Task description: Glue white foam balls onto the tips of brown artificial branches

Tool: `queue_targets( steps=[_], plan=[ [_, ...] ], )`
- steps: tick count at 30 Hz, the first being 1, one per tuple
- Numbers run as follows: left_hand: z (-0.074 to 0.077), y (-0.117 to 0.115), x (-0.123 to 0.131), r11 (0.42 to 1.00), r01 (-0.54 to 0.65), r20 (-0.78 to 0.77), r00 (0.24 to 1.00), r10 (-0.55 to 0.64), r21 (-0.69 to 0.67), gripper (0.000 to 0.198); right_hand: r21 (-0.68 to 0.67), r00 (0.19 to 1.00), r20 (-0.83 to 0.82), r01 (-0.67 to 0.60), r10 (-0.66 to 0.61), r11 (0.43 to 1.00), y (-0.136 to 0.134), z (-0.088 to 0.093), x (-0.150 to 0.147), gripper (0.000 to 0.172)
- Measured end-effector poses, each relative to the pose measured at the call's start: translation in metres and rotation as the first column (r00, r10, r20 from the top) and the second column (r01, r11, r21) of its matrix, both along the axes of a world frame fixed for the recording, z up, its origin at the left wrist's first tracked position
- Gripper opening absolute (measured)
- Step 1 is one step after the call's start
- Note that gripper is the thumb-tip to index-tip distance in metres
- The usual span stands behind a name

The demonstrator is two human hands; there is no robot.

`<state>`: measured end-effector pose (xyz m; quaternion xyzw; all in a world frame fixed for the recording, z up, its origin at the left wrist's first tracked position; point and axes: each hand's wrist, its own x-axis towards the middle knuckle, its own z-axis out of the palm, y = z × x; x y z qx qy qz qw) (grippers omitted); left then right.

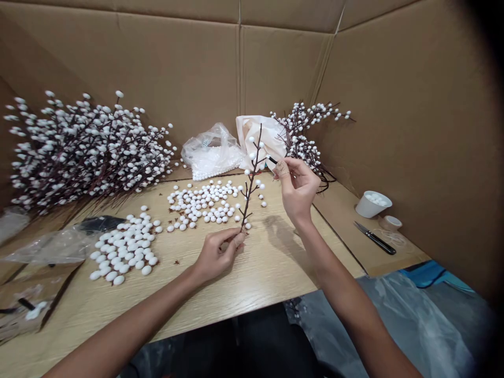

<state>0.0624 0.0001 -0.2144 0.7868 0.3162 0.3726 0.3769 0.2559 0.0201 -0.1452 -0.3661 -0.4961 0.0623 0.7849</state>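
Thin branch gripped near base by left hand; right hand pinching small black piece; loose white beads lying on surface.

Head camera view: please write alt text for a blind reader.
The left hand grips a thin branch dotted with white beads, while the right hand pinches a small black piece beside it. Loose white beads lie on a wooden table, near heaped beaded branches.

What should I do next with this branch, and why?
Probably bring the small black piece in your right hand over to the branch in your left hand: its tip points at the branch, and loose white beads lie nearby.
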Motion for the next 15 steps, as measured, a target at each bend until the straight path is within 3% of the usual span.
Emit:
queue_targets(
  steps=[7,11,15],
  plan=[
    [0.0006,0.0020,0.0012,1.000,-0.011,0.014,1.000,0.011,0.008,0.024,0.001,0.999,-0.034,0.022,-0.022,1.000,0.0005,0.0011,0.0020,0.009],
    [0.0038,0.0006,0.0013,1.000,0.002,0.015,1.000,-0.002,0.013,0.023,0.065,0.998,-0.050,0.044,-0.041,0.997,-0.0007,0.0039,0.0038,0.008],
    [0.0050,-0.0003,0.0001,1.000,0.018,0.003,1.000,-0.018,0.015,0.024,0.112,0.991,-0.049,0.133,-0.128,0.985,-0.0048,0.0080,0.0042,0.009]
  ],
)
